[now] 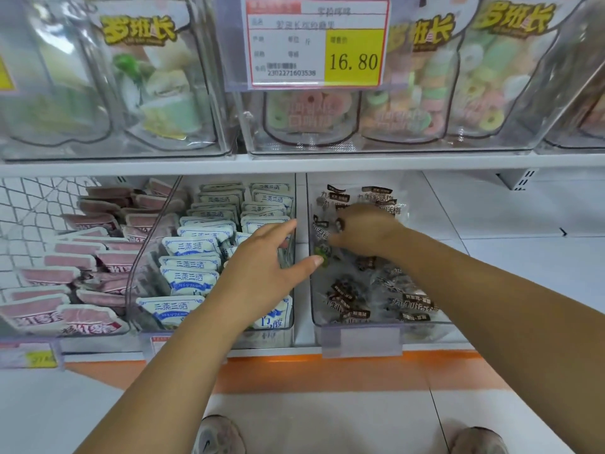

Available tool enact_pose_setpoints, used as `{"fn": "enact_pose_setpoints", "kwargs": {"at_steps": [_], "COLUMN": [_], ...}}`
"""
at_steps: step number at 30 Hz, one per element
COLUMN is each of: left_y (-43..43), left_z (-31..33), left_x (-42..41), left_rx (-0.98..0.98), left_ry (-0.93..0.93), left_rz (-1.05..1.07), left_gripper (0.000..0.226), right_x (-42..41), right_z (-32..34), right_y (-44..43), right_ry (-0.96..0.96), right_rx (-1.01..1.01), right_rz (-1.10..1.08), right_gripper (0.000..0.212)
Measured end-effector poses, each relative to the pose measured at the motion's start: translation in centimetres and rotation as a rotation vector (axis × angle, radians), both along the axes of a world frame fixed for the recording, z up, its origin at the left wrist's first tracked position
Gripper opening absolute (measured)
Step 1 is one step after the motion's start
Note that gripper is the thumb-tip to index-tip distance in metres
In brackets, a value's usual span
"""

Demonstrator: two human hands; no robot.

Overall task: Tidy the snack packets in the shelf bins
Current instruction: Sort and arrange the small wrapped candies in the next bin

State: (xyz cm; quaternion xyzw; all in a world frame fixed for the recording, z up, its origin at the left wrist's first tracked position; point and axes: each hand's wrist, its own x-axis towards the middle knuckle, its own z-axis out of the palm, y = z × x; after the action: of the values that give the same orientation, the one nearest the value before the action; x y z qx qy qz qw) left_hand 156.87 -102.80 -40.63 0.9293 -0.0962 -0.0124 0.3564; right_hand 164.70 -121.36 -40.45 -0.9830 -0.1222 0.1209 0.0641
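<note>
Okay, my left hand (262,260) over blue-white packets (190,257), fingers (278,229) straight, spread; packets rowed, long side across middle bin (154,237). Right hand (363,231) among jumbled dark-label packets (415,303), fingers blurred, can't tell.

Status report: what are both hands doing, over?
Left hand open over blue-and-white packets. Right hand in clear plastic bin of brown-labelled packets, grip blurred. Nothing blocking.

Left arm: bare, reaching forward from the lower left, forearm straight.
Left hand (262,257): palm down, fingers straight and close together, pointing ahead and slightly right; thumb (311,262) spread wide to the right; holds nothing.
Right arm: bare, coming in from the lower right and angling leftward.
Right hand (363,229): blurred, back uppermost, fingers curled downward; whether they grip anything cannot be told.
Both hands: near each other, not touching.
</note>
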Motion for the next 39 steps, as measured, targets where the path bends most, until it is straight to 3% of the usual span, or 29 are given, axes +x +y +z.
{"fn": "enact_pose_setpoints", "kwargs": {"at_steps": [3,8,13,18,23,24,27,30,34,37,39], "left_y": [0.0,-0.9,-2.6,-3.3,-2.2,-1.7,-1.0,-1.2,-1.8,-1.7,-1.8], "left_z": [0.0,0.3,1.3,1.6,1.8,1.7,1.7,1.8,2.3,2.9,3.1], "left_x": [0.1,0.3,0.7,0.9,1.4,1.6,1.9,1.5,0.8,0.2,-0.3], "left_rx": [-0.071,-0.113,-0.141,-0.335,-0.514,-0.546,-0.574,-0.591,-0.573,-0.524,-0.479], "left_ry": [-0.002,-0.068,-0.053,0.020,0.086,0.091,0.083,0.045,0.025,-0.054,-0.057], "left_rz": [-0.004,0.018,-0.029,0.073,0.165,0.196,0.259,0.256,0.241,0.240,0.152], "left_gripper": [0.074,0.075,0.081,0.055,0.030,0.032,0.064,0.054,0.060,0.043,0.041], "right_x": [-0.5,-3.4,-6.1,-7.4,-7.9,-7.8,-7.5,-7.6,-7.7,-7.7,-7.8], "right_z": [1.5,4.0,4.6,3.7,2.4,2.4,2.6,2.7,2.8,3.2,3.4], "right_y": [-2.3,-4.5,-6.1,-6.9,-6.6,-6.6,-6.8,-6.9,-6.9,-7.0,-6.7], "right_ry": [0.023,-0.020,0.002,0.068,0.142,0.137,0.140,0.154,0.148,0.128,0.131], "right_rx": [0.251,0.866,1.112,1.161,1.126,1.150,1.229,1.212,1.209,1.243,1.261], "right_rz": [-0.091,-0.309,-0.303,-0.278,-0.260,-0.275,-0.326,-0.309,-0.297,-0.329,-0.323], "right_gripper": [0.022,0.011,0.021,0.050,0.034,0.035,0.040,0.036,0.037,0.014,0.017]}}
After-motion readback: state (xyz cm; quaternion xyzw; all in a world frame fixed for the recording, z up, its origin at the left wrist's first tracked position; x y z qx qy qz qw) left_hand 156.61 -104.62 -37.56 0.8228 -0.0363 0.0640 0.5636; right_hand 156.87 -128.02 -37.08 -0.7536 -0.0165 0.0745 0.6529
